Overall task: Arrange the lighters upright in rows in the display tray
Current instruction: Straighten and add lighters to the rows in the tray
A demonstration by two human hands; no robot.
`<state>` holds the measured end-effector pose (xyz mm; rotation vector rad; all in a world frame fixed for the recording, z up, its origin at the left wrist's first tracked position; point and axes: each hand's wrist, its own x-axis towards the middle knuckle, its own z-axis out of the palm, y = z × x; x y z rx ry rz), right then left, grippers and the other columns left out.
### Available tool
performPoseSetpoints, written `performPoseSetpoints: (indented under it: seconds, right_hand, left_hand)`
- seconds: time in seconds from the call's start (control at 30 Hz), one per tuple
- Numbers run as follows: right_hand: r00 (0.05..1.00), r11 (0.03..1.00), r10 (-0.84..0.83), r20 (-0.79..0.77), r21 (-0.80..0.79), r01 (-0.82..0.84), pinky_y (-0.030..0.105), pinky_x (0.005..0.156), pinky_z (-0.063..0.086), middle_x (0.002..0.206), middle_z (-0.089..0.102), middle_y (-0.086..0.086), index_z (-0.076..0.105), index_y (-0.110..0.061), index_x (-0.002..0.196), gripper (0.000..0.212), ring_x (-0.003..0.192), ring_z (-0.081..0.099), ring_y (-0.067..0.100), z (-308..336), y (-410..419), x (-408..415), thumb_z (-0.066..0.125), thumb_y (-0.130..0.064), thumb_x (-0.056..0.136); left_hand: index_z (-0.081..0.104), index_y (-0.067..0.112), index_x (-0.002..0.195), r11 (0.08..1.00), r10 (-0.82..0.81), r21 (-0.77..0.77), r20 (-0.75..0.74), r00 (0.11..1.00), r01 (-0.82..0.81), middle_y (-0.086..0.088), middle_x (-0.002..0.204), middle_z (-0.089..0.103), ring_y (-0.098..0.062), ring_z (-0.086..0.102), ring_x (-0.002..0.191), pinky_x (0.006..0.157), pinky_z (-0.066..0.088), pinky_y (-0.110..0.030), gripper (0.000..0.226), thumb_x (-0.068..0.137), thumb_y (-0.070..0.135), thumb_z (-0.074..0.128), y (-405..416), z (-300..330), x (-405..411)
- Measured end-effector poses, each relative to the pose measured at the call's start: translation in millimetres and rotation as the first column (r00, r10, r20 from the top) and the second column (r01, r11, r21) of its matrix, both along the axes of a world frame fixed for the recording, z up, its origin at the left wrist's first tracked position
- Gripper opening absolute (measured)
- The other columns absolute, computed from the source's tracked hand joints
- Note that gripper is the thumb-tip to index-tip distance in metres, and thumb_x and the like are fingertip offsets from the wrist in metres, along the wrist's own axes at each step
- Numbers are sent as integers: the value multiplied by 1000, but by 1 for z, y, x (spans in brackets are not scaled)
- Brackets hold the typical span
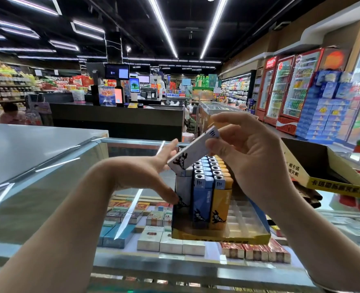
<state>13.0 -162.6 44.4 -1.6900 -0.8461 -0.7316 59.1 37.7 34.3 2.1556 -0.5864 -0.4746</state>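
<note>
A yellow display tray stands on the glass counter, with rows of upright lighters: a white row at left, a blue row and a yellow row. Its right part shows clear bare slots. My right hand pinches a white lighter by its top end, tilted above the white row. My left hand is spread open, thumb against the front white lighter and fingertips near the held lighter's lower end.
The glass counter covers cigarette packs below. A second yellow tray box lies at right. A dark checkout desk, drink fridges and shelves stand behind.
</note>
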Motion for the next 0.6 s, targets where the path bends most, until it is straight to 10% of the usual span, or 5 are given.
performPoseSetpoints:
  seconds: [0.27,0.47,0.6]
  right_hand:
    - [975,948,-90,202,-282,145,20,74,51,86,67,-11,69,-16,99,23,82,61,2,-11,11,-5,67,-15,76]
    - [952,837,-116,284,-488,248,28,74,47,89,67,-5,70,-10,96,21,84,53,12,-14,15,-7,63,-17,78]
    - [949,799,-138,283,-534,275,32,77,48,90,66,-2,71,-9,91,17,87,51,17,-15,16,-8,66,-18,77]
  left_hand:
    - [-11,39,145,998,-65,-26,-108,992,63,10,155,11,-1,27,125,83,44,-7,129,57,14,80,2,-1,7]
    - [-11,43,144,998,-55,-41,-121,991,51,11,155,9,-10,28,136,107,36,-32,132,57,10,82,2,-2,7]
    - [-14,43,143,996,-71,-63,-131,989,64,10,155,9,-5,30,131,95,44,-19,129,64,3,80,3,-2,8]
